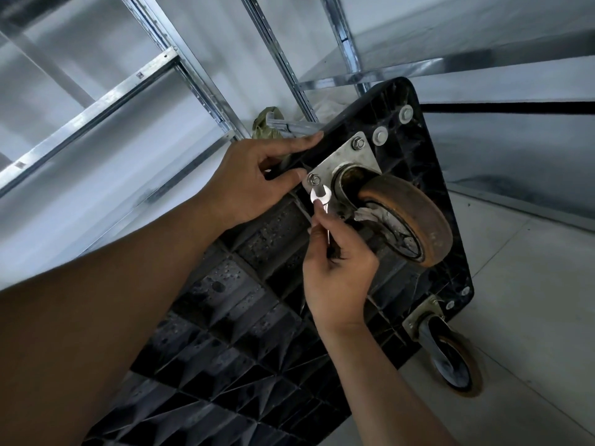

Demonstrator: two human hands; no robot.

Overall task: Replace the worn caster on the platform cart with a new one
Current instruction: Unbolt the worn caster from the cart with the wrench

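Observation:
The black platform cart [244, 304] stands tipped on its side, its ribbed underside facing me. A worn caster [406, 217] with a brown, dirty wheel is bolted near the upper corner through a silver mounting plate [346, 157]. My left hand [254, 178] grips the cart's upper edge beside that plate, thumb near a corner nut [314, 179]. My right hand [336, 272] holds a small silver open-end wrench [321, 197], whose jaw sits just below that nut. A second nut [358, 142] shows on the plate's upper corner.
A second caster [450, 355] hangs at the cart's lower corner above the pale tiled floor [531, 317]. Metal shelving uprights [180, 59] and a shelf [418, 64] stand right behind the cart. A green cloth bundle [267, 122] lies by the cart's top edge.

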